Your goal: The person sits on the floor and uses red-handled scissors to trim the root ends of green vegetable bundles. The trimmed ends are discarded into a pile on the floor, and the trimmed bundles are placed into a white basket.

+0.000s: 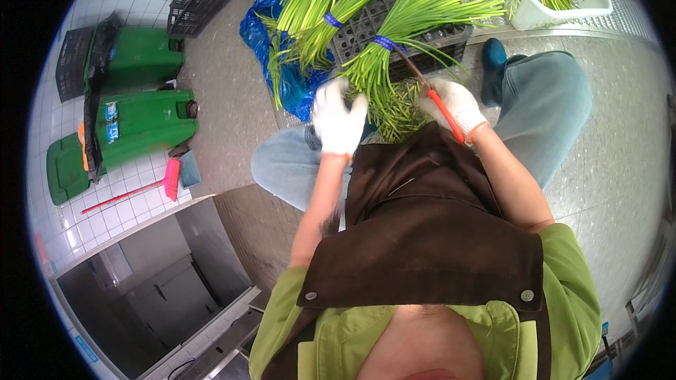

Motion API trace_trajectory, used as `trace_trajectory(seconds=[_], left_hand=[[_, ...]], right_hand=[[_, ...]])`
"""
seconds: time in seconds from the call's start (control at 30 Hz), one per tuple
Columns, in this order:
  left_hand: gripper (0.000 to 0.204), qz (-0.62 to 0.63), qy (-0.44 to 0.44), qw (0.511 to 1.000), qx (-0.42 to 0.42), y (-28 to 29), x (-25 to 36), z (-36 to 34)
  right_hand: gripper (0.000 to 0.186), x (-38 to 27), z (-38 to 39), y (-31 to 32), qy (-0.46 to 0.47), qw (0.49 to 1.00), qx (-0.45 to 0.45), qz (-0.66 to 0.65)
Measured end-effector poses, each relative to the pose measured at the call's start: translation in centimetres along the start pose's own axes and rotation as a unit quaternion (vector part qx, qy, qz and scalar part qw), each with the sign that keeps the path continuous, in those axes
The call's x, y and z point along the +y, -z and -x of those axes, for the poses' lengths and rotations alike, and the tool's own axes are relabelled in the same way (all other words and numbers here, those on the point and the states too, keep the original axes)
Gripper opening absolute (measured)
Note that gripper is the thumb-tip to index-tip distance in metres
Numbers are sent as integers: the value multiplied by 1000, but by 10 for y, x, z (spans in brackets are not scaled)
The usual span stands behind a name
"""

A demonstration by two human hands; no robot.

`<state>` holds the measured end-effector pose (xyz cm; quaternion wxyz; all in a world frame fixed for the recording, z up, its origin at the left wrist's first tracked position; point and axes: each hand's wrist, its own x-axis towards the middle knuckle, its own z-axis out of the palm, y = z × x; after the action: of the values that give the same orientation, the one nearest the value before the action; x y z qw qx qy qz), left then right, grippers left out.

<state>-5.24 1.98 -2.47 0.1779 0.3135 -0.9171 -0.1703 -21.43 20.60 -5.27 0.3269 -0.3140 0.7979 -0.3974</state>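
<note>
My left hand (pixel 338 116), in a white glove, is held just left of the near ends of a bundle of long green stems (pixel 422 10), which look like garlic scapes. Its thumb stands apart from the fingers and nothing shows in it. In my right hand (pixel 453 104), also gloved in white, is a knife (pixel 445 114) with an orange-red handle. The blade points up and left toward the blue band (pixel 384 42) around the bundle. Short green stem pieces (pixel 398 112) lie heaped between my hands, close to my brown apron (pixel 422 190).
More banded stems lie on an upturned black crate (pixel 348 43), left of the bundle. A blue plastic bag (pixel 266 28) spreads beside it. At the upper right, a white basket (pixel 517 3) holds stems. Green bins (pixel 148 123) and a pink broom (pixel 171 179) are at the left.
</note>
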Motion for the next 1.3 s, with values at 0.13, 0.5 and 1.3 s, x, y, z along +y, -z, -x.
trace_trajectory(seconds=[0.13,0.5,1.3], left_hand=[[82,-167,-7,973,-160,-37,49,-90],[39,352,225,745,-520,-46,33,-169],[73,775,265,238,-522,-34,49,-104]], right_hand=[[30,4,2,8,-45,991,50,-115],[32,20,9,25,-18,972,185,-143],[30,1,-7,14,16,939,180,-293]])
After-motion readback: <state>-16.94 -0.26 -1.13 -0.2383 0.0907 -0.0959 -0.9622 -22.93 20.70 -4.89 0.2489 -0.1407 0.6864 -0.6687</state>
